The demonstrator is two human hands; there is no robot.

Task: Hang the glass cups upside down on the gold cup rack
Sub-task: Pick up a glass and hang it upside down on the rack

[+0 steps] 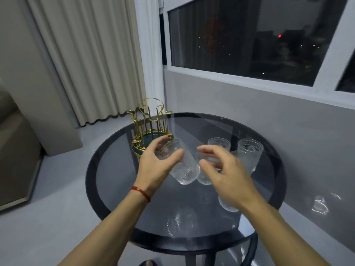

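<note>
Holding: my left hand (155,162) has a tilted glass cup (182,167) between thumb and curled fingers, above the surface (115,169), its thick base toward me and its mouth toward the gold cup rack (149,127).
Right hand: my right hand (222,173) hovers half open just beside that cup, fingers spread, gripping nothing.
Other cups: the rest stand upright near the middle of the surface, among them a far cup (249,150); several are partly hidden by my right hand.
Rack: it stands at the far left edge of the surface, and I see no cup on its prongs.
Handling, judged: rigid, brittle, moderately heavy at the base; the ribbed wall should aid grip, though glass is slippery.
Grip point, judged: I take the wall near the base, leaving the mouth free for a prong.
</note>
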